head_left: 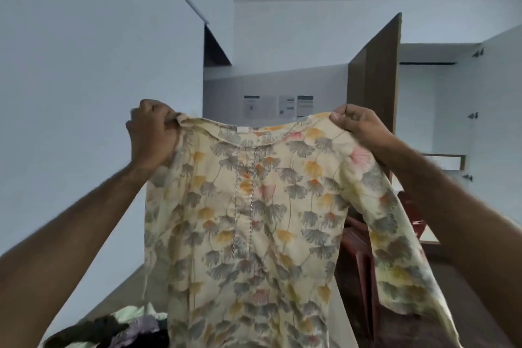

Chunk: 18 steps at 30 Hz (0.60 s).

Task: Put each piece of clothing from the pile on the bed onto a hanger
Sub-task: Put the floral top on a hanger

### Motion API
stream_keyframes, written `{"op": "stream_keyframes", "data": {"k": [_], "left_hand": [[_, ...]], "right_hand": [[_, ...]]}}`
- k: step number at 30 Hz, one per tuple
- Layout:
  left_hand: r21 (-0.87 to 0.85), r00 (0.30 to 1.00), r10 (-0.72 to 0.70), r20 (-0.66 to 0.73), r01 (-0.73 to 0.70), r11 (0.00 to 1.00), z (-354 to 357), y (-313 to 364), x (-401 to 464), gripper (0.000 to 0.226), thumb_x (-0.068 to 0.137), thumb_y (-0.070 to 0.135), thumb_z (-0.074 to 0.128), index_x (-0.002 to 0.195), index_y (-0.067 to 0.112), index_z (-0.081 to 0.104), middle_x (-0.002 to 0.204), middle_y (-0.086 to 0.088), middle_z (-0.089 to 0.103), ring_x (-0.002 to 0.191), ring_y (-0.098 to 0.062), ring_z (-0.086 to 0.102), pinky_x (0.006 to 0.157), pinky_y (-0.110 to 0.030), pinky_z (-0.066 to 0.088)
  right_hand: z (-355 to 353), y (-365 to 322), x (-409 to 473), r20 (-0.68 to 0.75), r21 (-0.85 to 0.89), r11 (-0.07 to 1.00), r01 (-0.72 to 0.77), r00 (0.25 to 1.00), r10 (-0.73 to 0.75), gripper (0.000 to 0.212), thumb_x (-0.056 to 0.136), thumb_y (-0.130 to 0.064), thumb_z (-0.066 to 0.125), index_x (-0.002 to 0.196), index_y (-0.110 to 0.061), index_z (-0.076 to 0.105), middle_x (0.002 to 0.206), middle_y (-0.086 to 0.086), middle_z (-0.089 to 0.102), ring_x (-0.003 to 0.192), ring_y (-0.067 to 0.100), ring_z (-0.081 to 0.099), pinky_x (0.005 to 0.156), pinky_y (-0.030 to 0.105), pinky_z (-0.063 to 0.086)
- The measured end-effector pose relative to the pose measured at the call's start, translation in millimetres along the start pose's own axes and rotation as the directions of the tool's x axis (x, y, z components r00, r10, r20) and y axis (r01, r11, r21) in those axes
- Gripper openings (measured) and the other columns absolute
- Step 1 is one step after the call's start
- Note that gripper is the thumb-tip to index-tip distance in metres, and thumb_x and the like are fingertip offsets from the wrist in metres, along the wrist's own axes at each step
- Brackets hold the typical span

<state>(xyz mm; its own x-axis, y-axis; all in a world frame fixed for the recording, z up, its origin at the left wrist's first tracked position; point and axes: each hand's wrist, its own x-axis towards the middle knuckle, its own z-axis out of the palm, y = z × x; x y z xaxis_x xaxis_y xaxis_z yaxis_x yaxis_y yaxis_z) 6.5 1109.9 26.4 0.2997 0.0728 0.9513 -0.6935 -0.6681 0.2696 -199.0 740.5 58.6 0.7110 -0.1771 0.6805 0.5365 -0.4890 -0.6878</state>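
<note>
Head view: a floral top (254, 220) hangs spread out in the air, near the camera.
Left hand (151, 133): grips the top's left shoulder.
Right hand (357, 124): pinches its right shoulder.
Pile (113, 328): clothes lie low at near left.
Wardrobe door (378, 87): stands open at far right.

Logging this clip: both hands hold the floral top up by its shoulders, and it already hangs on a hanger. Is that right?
Not quite. The head view shows no hanger; the left hand and right hand grip the floral top by its shoulders, holding it up bare.
</note>
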Motion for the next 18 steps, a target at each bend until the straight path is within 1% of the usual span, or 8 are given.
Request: {"op": "stream_keyframes", "data": {"k": [3, 6, 8, 10, 11, 14, 16, 18], "left_hand": [[-0.229, 0.967, -0.148, 0.206, 0.195, 0.954, -1, -17, -8, 0.016, 0.098, 0.014, 0.052, 0.098, 0.007, 0.066, 0.097, -0.007, 0.066, 0.092, -0.025, 0.058, 0.077, -0.031, 0.039], [-0.228, 0.95, -0.171, 0.259, 0.233, 0.945, 12, -36, -20, 0.017, 0.099, 0.018, 0.052, 0.1, 0.008, 0.067, 0.099, -0.009, 0.07, 0.096, -0.03, 0.061, 0.08, -0.036, 0.045], [-0.148, 0.955, -0.137, 0.265, 0.18, 0.972, 28, -51, -28, 0.017, 0.098, 0.027, 0.054, 0.098, 0.014, 0.065, 0.098, -0.009, 0.07, 0.094, -0.033, 0.063, 0.08, -0.041, 0.049], [0.023, 0.966, -0.019, 0.257, 0.014, 1.0, 49, -67, -37, 0.019, 0.099, 0.033, 0.054, 0.096, 0.016, 0.061, 0.094, -0.01, 0.069, 0.086, -0.034, 0.064, 0.073, -0.043, 0.049], [0.104, 0.96, 0.109, 0.26, -0.14, 0.985, 61, -77, -41, 0.021, 0.1, 0.034, 0.053, 0.095, 0.015, 0.06, 0.092, -0.011, 0.067, 0.082, -0.037, 0.064, 0.068, -0.043, 0.048], [0.256, 0.82, 0.466, 0.334, -0.554, 0.792, 108, -112, -57, 0.037, 0.106, 0.044, 0.045, 0.088, 0.012, 0.053, 0.082, -0.009, 0.058, 0.064, -0.036, 0.06, 0.049, -0.037, 0.039], [0.323, 0.744, 0.546, 0.384, -0.662, 0.676, 149, -140, -71, 0.041, 0.108, 0.045, 0.039, 0.086, 0.013, 0.05, 0.079, -0.008, 0.052, 0.059, -0.032, 0.057, 0.042, -0.036, 0.035], [0.335, 0.694, 0.572, 0.438, -0.716, 0.612, 197, -169, -90, 0.039, 0.109, 0.042, 0.038, 0.087, 0.012, 0.051, 0.079, -0.009, 0.05, 0.058, -0.03, 0.053, 0.04, -0.036, 0.035]], "right_hand": [[7, 7, -2, 0.076, 0.066, 0.994, -0.085, 0.994, 0.08, 0.008, 0.097, -0.018, 0.063, 0.094, -0.01, 0.062, 0.077, 0.0, 0.069, 0.068, 0.013, 0.069, 0.06, 0.026, 0.057], [13, 32, 2, 0.108, 0.02, 0.986, -0.166, 0.981, 0.163, 0.007, 0.097, -0.015, 0.062, 0.092, -0.011, 0.064, 0.077, 0.0, 0.07, 0.07, 0.014, 0.07, 0.061, 0.026, 0.057], [16, 54, 8, 0.11, -0.021, 0.977, -0.212, 0.971, 0.213, 0.007, 0.097, -0.013, 0.063, 0.091, -0.011, 0.065, 0.076, -0.001, 0.072, 0.069, 0.014, 0.07, 0.06, 0.025, 0.057], [19, 84, 15, 0.111, -0.098, 0.964, -0.249, 0.959, 0.259, 0.007, 0.095, -0.014, 0.065, 0.09, -0.01, 0.066, 0.075, -0.003, 0.072, 0.069, 0.012, 0.069, 0.06, 0.024, 0.057], [20, 102, 19, 0.102, -0.162, 0.951, -0.262, 0.954, 0.28, 0.008, 0.093, -0.016, 0.067, 0.09, -0.009, 0.066, 0.074, -0.005, 0.072, 0.068, 0.01, 0.068, 0.061, 0.023, 0.056], [26, 166, 36, 0.072, -0.406, 0.868, -0.286, 0.937, 0.343, 0.026, 0.085, -0.031, 0.077, 0.088, -0.007, 0.07, 0.083, -0.002, 0.074, 0.075, 0.011, 0.069, 0.071, 0.028, 0.057], [34, 215, 48, 0.073, -0.588, 0.761, -0.273, 0.92, 0.386, 0.034, 0.082, -0.044, 0.079, 0.083, -0.012, 0.07, 0.087, 0.001, 0.072, 0.082, 0.018, 0.067, 0.074, 0.032, 0.054], [48, 270, 61, 0.074, -0.736, 0.637, -0.229, 0.908, 0.412, 0.038, 0.084, -0.053, 0.073, 0.083, -0.016, 0.067, 0.09, 0.001, 0.065, 0.085, 0.021, 0.06, 0.074, 0.032, 0.046]]}}
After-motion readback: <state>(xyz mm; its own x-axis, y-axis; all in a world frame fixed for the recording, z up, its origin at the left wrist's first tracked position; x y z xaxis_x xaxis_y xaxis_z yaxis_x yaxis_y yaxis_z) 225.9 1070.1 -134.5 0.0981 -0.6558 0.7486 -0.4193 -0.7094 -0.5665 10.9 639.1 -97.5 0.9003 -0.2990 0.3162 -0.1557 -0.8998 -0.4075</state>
